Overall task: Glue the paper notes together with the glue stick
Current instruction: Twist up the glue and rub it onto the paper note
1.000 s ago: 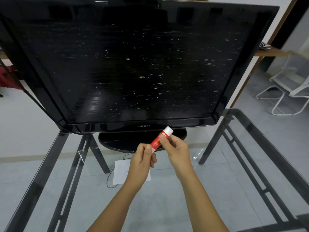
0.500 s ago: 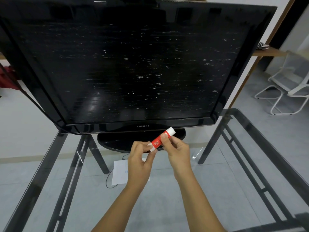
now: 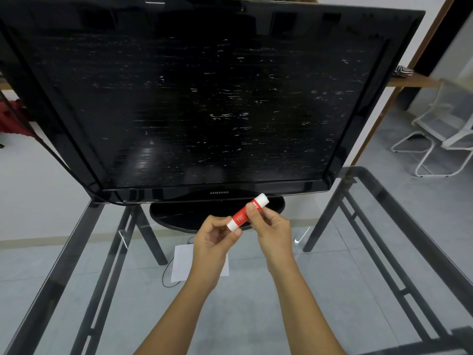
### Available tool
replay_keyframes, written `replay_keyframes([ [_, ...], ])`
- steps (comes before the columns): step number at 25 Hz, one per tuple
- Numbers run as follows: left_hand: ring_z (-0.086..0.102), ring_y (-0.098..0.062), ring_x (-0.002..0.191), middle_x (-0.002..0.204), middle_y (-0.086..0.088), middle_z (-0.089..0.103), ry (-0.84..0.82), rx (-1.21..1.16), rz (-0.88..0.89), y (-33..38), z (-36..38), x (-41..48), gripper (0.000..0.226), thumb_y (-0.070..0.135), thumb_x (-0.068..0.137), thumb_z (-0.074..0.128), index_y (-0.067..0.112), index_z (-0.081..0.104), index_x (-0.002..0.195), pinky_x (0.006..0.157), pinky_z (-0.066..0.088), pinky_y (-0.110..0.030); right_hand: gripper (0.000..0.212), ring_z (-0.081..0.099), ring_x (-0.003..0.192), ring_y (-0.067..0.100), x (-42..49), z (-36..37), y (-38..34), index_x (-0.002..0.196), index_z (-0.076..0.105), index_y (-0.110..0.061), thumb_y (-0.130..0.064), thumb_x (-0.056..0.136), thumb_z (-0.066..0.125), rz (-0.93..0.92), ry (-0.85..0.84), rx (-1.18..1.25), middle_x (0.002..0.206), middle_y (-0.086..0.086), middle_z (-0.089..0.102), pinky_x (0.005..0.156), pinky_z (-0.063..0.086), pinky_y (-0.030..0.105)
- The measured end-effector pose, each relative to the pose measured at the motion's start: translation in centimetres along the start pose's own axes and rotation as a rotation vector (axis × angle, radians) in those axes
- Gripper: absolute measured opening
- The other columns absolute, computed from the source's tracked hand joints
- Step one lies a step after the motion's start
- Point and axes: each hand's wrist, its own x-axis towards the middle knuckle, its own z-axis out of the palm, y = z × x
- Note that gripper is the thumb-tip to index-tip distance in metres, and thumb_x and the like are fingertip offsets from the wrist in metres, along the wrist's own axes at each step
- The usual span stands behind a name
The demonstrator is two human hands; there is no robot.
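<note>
I hold the glue stick (image 3: 247, 212) in both hands above the glass table (image 3: 384, 226), just in front of the television's round base (image 3: 179, 216). The tube is tilted, with its lower white end toward my left and its upper white end up and to the right. The middle band is red. It looks closed, and what is inside it is hidden.

My left hand (image 3: 212, 242) pinches the lower white end between thumb and curled fingertips. My right hand (image 3: 271, 226) grips the upper part, thumb lying across the red label and fingers wrapped behind.

The white paper (image 3: 182, 262) lies flat on the glass below my left hand and wrist, which cover part of it. I cannot tell whether it is one sheet or several. Neither hand touches it.

The big black television (image 3: 204, 98) stands on the table behind my hands.
</note>
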Motion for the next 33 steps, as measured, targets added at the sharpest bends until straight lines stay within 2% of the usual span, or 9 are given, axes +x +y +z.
replay_keyframes([
  [3,0.064,-0.018,0.092,0.096,-0.002,0.066,0.025,0.039,0.039,0.2,0.2,-0.1,0.027,0.009,0.076,0.07,0.016,0.061,0.1,0.076,0.052,-0.02,0.029,0.067,0.085,0.011,0.0,0.1,0.1,0.074,0.072,-0.033,-0.059,0.066,0.066,-0.006,0.0,0.004,0.078,-0.003,0.072,0.079,0.05,0.024],
  [6,0.068,-0.015,0.08,0.092,0.002,0.071,0.018,-0.181,-0.243,0.5,0.2,0.1,0.041,0.039,0.079,0.06,0.023,0.056,0.117,0.07,0.054,-0.02,0.032,0.067,0.083,0.008,0.0,0.0,0.1,0.077,0.073,-0.028,-0.058,0.068,0.066,-0.006,-0.007,-0.003,0.076,-0.004,0.072,0.075,0.048,0.02],
  [8,0.066,-0.013,0.066,0.078,-0.006,0.071,0.021,-0.259,-0.359,0.5,0.0,0.2,0.044,0.047,0.078,0.056,0.013,0.063,0.106,0.064,0.054,-0.02,0.031,0.066,0.079,0.004,-0.1,0.1,0.2,0.078,0.072,-0.027,-0.056,0.069,0.065,-0.012,-0.015,-0.02,0.075,-0.006,0.072,0.071,0.046,0.016],
  [14,0.065,-0.013,0.084,0.087,0.001,0.067,-0.004,-0.091,-0.097,0.3,-0.2,0.0,0.015,0.016,0.074,0.07,0.014,0.065,0.088,0.073,0.052,-0.019,0.038,0.066,0.082,0.005,-0.1,0.2,0.1,0.087,0.073,-0.024,-0.056,0.068,0.065,0.019,0.006,-0.021,0.078,-0.007,0.072,0.074,0.046,0.017],
  [18,0.064,-0.022,0.097,0.101,-0.016,0.063,0.088,0.037,0.028,0.2,0.1,-0.1,0.021,-0.007,0.072,0.07,0.007,0.064,0.087,0.078,0.055,-0.024,0.037,0.065,0.077,0.003,-0.3,0.4,0.2,0.079,0.073,-0.025,-0.058,0.067,0.065,0.013,-0.001,-0.023,0.073,-0.008,0.071,0.074,0.046,0.02],
  [22,0.068,-0.019,0.092,0.094,-0.001,0.073,0.007,-0.258,-0.315,0.8,-0.1,-0.1,0.037,0.042,0.079,0.059,0.026,0.058,0.112,0.074,0.054,-0.023,0.025,0.064,0.074,-0.001,0.0,0.0,0.1,0.075,0.073,-0.029,-0.053,0.072,0.067,0.013,0.004,-0.026,0.071,-0.011,0.071,0.069,0.045,0.014],
  [25,0.065,-0.018,0.062,0.068,-0.01,0.068,0.038,-0.314,-0.551,0.7,-0.3,0.1,0.064,0.067,0.076,0.043,0.013,0.06,0.107,0.062,0.054,-0.026,0.02,0.056,0.06,-0.005,0.0,0.1,0.2,0.068,0.07,-0.027,-0.046,0.077,0.069,-0.023,-0.011,-0.046,0.058,-0.016,0.063,0.059,0.041,0.006],
  [28,0.057,-0.009,0.055,0.064,-0.005,0.062,0.03,-0.233,-0.44,0.5,-0.2,0.3,0.044,0.05,0.076,0.057,0.01,0.064,0.092,0.057,0.052,-0.019,0.02,0.058,0.06,-0.005,-0.1,0.3,0.3,0.067,0.07,-0.03,-0.047,0.077,0.068,-0.025,-0.017,-0.055,0.059,-0.015,0.065,0.058,0.042,0.005],
  [33,0.064,-0.011,0.08,0.085,-0.001,0.066,-0.02,0.032,-0.143,0.2,-0.8,0.0,0.014,0.022,0.076,0.07,0.017,0.063,0.086,0.07,0.051,-0.015,0.022,0.063,0.071,-0.002,0.0,0.0,0.3,0.069,0.071,-0.039,-0.059,0.068,0.064,-0.013,0.0,-0.066,0.07,-0.011,0.069,0.063,0.046,0.01],
])
